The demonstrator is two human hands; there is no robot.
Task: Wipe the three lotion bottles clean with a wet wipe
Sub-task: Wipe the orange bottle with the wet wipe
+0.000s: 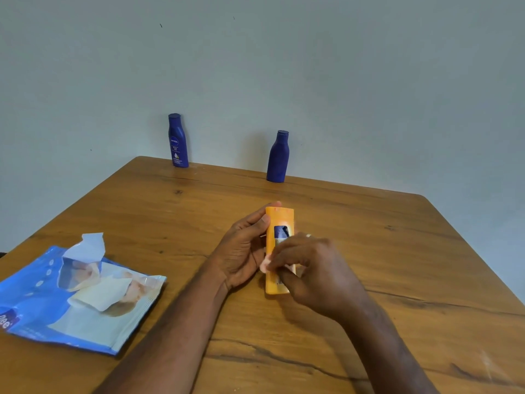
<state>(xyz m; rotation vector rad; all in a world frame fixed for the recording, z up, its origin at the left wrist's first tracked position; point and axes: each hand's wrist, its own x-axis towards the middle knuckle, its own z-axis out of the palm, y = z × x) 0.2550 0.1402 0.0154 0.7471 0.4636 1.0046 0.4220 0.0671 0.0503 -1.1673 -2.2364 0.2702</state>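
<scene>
- Right now the left hand [245,247] curls around the orange bottle [279,223], holding it over the middle of the table [397,265].
- Reaching across, the right hand [309,270] pinches a small wet wipe [266,265] against the bottle's front.
- Two blue bottles [178,140] [277,156] stand upright by the wall; the wipes pack [76,297] lies open at left.

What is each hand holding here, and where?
Left hand grips the orange bottle by its left side; right hand pinches a small wipe against it.
</scene>
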